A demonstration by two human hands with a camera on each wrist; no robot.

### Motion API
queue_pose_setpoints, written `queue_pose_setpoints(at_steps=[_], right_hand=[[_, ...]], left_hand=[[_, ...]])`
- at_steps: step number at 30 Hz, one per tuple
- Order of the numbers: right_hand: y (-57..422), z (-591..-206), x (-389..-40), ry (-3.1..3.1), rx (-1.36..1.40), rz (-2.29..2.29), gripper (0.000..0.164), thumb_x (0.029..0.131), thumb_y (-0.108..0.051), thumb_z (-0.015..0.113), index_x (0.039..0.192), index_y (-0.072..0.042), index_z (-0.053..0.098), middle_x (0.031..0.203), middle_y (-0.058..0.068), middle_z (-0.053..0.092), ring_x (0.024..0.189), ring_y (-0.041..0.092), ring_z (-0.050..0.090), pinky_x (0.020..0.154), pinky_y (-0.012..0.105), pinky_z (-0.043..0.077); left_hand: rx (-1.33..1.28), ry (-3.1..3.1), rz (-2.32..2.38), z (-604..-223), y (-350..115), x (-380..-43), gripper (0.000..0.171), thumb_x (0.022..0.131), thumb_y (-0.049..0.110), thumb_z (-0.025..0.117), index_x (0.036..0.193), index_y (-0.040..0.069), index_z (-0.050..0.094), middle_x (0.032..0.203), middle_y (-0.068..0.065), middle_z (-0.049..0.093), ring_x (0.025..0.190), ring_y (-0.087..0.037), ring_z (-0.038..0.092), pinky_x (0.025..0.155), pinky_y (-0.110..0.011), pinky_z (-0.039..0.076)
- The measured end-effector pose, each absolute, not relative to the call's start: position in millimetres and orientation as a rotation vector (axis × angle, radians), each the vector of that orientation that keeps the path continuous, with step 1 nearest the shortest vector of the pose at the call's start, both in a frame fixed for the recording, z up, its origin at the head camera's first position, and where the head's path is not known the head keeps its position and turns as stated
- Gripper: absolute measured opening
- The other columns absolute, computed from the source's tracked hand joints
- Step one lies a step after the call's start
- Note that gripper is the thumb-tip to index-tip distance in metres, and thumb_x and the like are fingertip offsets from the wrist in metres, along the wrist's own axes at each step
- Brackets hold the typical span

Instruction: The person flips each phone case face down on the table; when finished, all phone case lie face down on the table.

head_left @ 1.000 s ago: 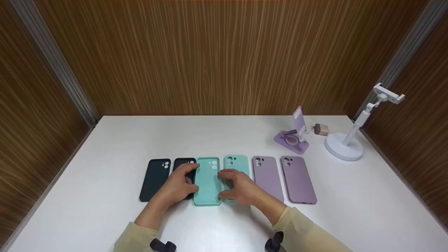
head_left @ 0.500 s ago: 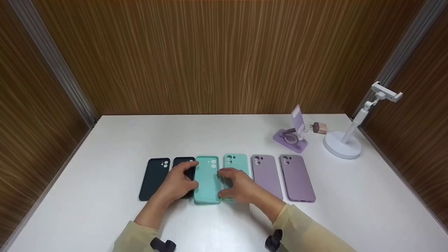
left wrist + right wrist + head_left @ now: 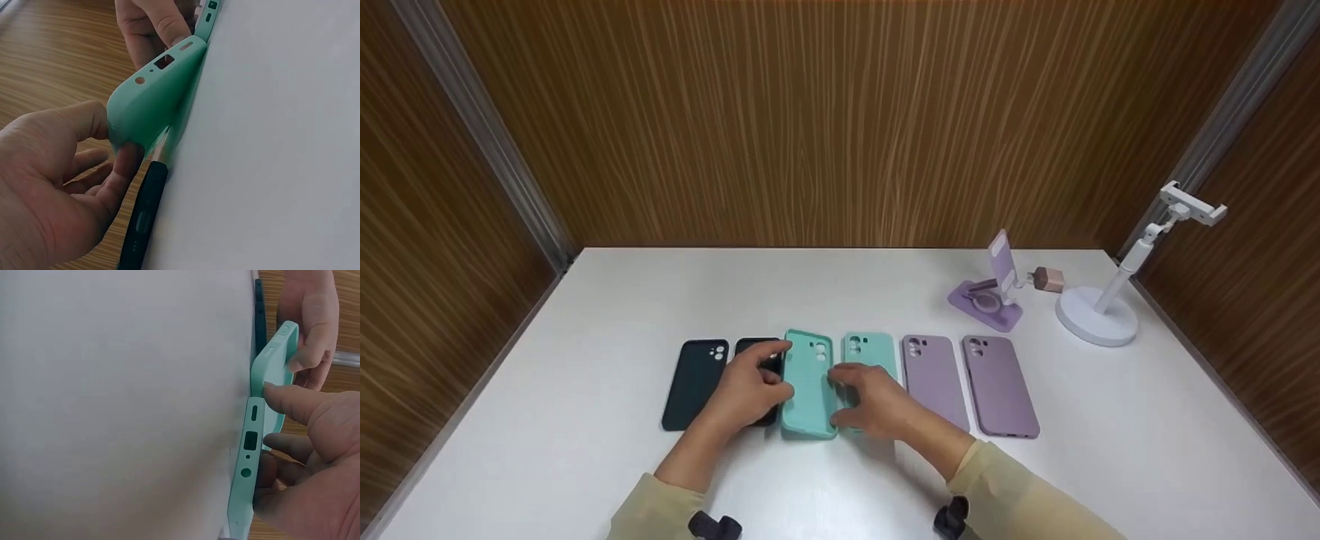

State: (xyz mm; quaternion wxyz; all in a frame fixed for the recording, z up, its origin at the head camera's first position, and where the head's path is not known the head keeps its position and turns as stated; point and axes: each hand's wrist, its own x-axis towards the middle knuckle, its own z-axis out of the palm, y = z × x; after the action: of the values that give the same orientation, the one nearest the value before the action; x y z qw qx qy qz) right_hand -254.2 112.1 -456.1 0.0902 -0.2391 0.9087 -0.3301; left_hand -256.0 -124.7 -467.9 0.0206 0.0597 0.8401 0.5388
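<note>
Mint phone case (image 3: pixel 810 386), hollow side up, sits tilted near the middle of a row of six on the white surface (image 3: pixel 810 491): its left long edge is raised, its right one low, beside a second mint case (image 3: pixel 873 347). My left hand (image 3: pixel 744 388) has the raised edge; that grip is clamped on it, thumb toward the near end, forefinger toward the camera holes. My right hand (image 3: pixel 877 405) keeps thumb and forefinger apart, their tips touching the low edge.

Both hands crowd the neighbours. The left one hides most of the inner dark case (image 3: pixel 769 418). The right one covers much of the second mint case, which leaves little room at the low edge; whether my other fingers press on it I cannot tell. An outer dark case (image 3: pixel 695 386) lies at the row's left end. On the other side come a lilac case (image 3: pixel 936 375), its lower left behind my right forearm, and a mauve case (image 3: pixel 1001 386) at the right end.

Farther back on the right stand a purple stand (image 3: pixel 988 302), a pink plug (image 3: pixel 1048 280) just beside it, and a white phone holder (image 3: pixel 1099 319) on a round base, well apart from my hands. A wood-grain panel (image 3: pixel 840 127) bounds the back.
</note>
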Motion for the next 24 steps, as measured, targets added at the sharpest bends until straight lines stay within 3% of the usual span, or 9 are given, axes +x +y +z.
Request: queue_pose_setpoints(at_steps=[5, 13, 17, 22, 24], right_hand=[[106, -451, -251, 2.746, -0.725, -0.88, 0.066, 0.088, -0.005, 0.086, 0.148, 0.0, 0.059, 0.155, 0.019, 0.053, 0.143, 0.038, 0.05, 0.118, 0.054, 0.038], [101, -442, -253, 2.693, -0.67, -0.825, 0.072, 0.088, -0.003, 0.084, 0.154, -0.005, 0.055, 0.15, 0.013, 0.06, 0.137, 0.028, 0.057, 0.111, 0.046, 0.048], [101, -440, -258, 2.629, -0.585, -0.907, 0.078, 0.087, -0.008, 0.086, 0.157, -0.008, 0.052, 0.144, 0.012, 0.065, 0.128, 0.026, 0.062, 0.107, 0.045, 0.052], [104, -437, -267, 2.483, -0.439, -1.12, 0.074, 0.092, -0.013, 0.083, 0.158, -0.011, 0.05, 0.139, 0.012, 0.068, 0.129, 0.029, 0.063, 0.109, 0.051, 0.049], [107, -435, -270, 2.39, -0.373, -1.231, 0.071, 0.095, -0.016, 0.079, 0.159, -0.011, 0.049, 0.14, 0.012, 0.068, 0.127, 0.029, 0.064, 0.106, 0.051, 0.051]], left_hand=[[0.185, 2.58, 1.715, -468, -123, -256, 0.069, 0.081, -0.005, 0.069, 0.148, 0.01, 0.061, 0.107, -0.013, 0.066, 0.082, -0.018, 0.061, 0.067, -0.031, 0.051], [0.199, 2.551, 1.759, -468, -122, -257, 0.069, 0.082, -0.006, 0.069, 0.148, 0.009, 0.061, 0.11, -0.014, 0.065, 0.082, -0.018, 0.063, 0.068, -0.031, 0.052], [0.205, 2.535, 1.779, -469, -123, -257, 0.07, 0.081, -0.006, 0.068, 0.149, 0.008, 0.06, 0.107, -0.014, 0.066, 0.081, -0.018, 0.063, 0.068, -0.032, 0.051], [0.222, 2.499, 1.82, -468, -125, -257, 0.07, 0.082, -0.005, 0.069, 0.15, 0.007, 0.059, 0.1, -0.013, 0.069, 0.08, -0.017, 0.063, 0.068, -0.031, 0.051], [0.23, 2.456, 1.861, -467, -126, -257, 0.069, 0.083, -0.004, 0.07, 0.15, 0.006, 0.058, 0.107, -0.014, 0.069, 0.081, -0.017, 0.064, 0.069, -0.029, 0.051]])
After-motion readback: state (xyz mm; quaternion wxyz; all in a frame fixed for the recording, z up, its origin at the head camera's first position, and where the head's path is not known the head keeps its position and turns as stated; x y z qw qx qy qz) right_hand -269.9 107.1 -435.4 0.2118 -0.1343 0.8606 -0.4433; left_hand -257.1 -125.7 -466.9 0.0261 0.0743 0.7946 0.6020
